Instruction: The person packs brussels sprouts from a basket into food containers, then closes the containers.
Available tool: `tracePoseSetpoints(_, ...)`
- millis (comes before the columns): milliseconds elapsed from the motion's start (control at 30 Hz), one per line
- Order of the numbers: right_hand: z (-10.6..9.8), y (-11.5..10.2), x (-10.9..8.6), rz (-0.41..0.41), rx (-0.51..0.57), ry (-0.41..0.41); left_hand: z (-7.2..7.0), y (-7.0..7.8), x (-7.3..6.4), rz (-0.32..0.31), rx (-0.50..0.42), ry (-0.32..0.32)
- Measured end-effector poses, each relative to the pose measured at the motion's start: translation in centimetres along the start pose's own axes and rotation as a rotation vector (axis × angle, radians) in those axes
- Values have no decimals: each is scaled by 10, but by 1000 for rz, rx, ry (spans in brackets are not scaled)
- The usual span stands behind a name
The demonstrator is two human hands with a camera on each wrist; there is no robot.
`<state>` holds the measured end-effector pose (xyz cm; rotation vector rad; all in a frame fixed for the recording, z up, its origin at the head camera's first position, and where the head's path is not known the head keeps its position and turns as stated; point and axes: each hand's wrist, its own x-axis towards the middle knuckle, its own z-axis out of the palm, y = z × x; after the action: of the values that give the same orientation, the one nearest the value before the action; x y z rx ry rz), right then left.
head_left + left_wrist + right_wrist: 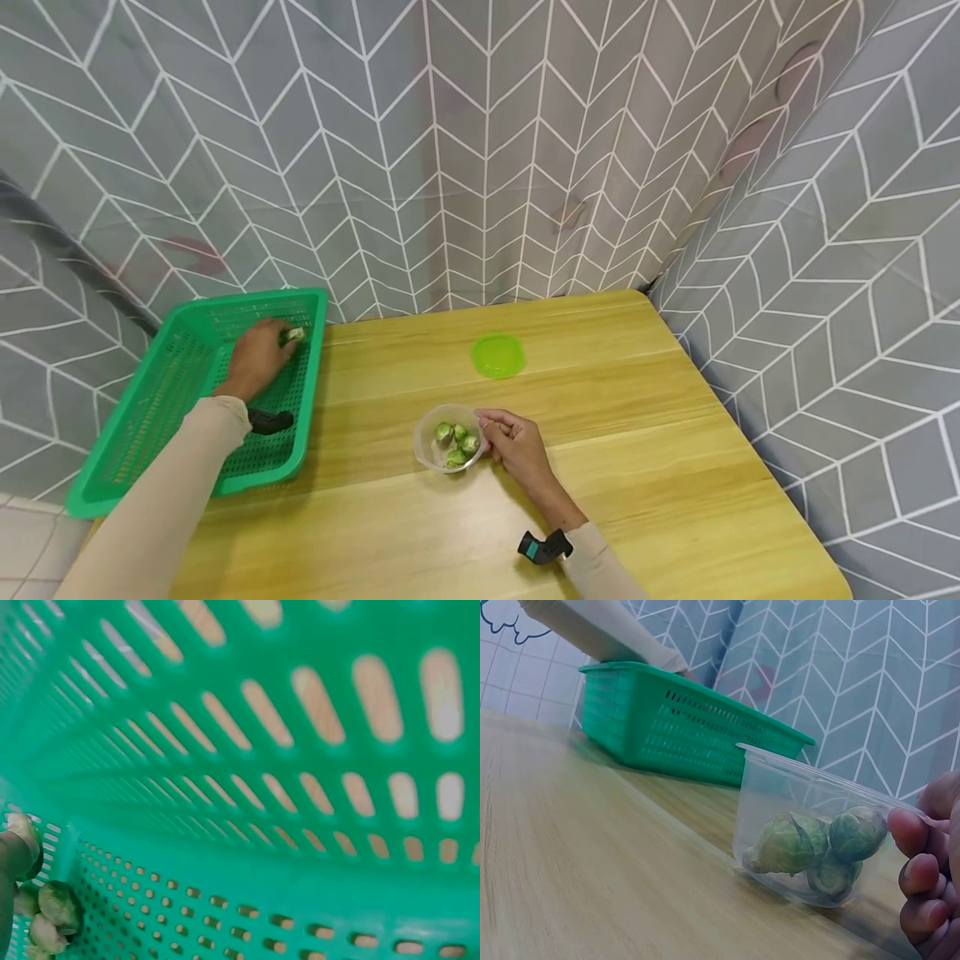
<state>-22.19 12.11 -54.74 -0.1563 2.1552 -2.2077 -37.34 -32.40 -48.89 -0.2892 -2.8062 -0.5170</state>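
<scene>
My left hand [258, 354] reaches into the green basket [318, 358] and grips a Brussels sprout [292, 335] near its back right corner. At the edge of the left wrist view that sprout [28, 834] shows by a fingertip, with several more Brussels sprouts [60, 907] lying below it. My right hand [521, 450] pinches the rim of a clear plastic container [427, 457], thumb and forefinger at its right side. Inside the container lie several green Brussels sprouts [789, 844]. In the right wrist view the container [780, 761] stands upright on the table.
A light green lid [498, 357] lies flat on the wooden table [637, 467], behind the container. Grey patterned curtains [480, 150] hang along the back and right edges of the table. The basket stands at the table's left side.
</scene>
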Motion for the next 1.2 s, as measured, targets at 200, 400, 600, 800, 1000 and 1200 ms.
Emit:
tracePoseSetpoints(200, 1, -1, -1, -10, 12, 0, -12, 3, -10, -10, -54, 10)
tracePoseSetpoints(400, 0, 0, -1, -6, 23, 4, -21, 9, -23, -22, -78, 34)
tracePoseSetpoints(600, -1, 2, 1, -19, 14, -2, -31, 16, -35, -27, -94, 66)
tracePoseSetpoints(800, -3, -1, 2, 1, 20, -28, -41, 23, -43, -51, -120, 70)
tracePoseSetpoints(1000, -1, -24, -6, -3, 31, -39, -52, 36, -50, -66, -173, 69)
tracePoseSetpoints(1200, 1, -28, -8, -17, 31, -35, -61, 49, -55, -70, -225, 70)
